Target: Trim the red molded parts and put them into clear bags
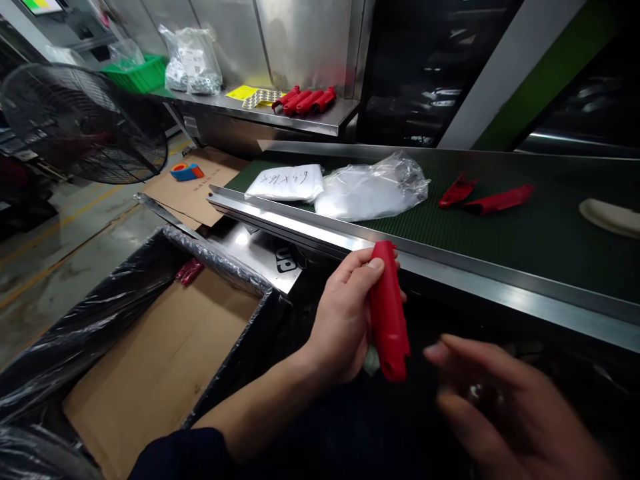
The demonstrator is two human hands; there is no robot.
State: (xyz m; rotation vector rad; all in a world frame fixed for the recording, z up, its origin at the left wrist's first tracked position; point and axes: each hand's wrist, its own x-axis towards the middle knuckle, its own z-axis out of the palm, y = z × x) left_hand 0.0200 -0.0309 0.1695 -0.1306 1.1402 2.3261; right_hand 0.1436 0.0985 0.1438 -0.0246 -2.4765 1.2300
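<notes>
My left hand (345,313) is closed around a long red plastic shell piece (387,313). The thumb presses on its upper part, and a notched end with a hole points down towards me. To the right, my right hand (500,407) is smeared by motion, apart from the red piece. Its thumb and forefinger curve towards each other, and a small shiny metal thing (484,395) shows within the curled fingers; its kind is unclear. Two more red plastic pieces (500,199) lie beyond on the green conveyor belt (565,253).
Clear plastic bags (373,190) and a white packet (287,182) lie on the belt, behind its metal rail (450,270). At left stands a black-lined box (165,360) with wrapped red pieces (189,271). A fan (83,123) and a steel shelf (330,123) bearing several red pieces (305,101) are farther back.
</notes>
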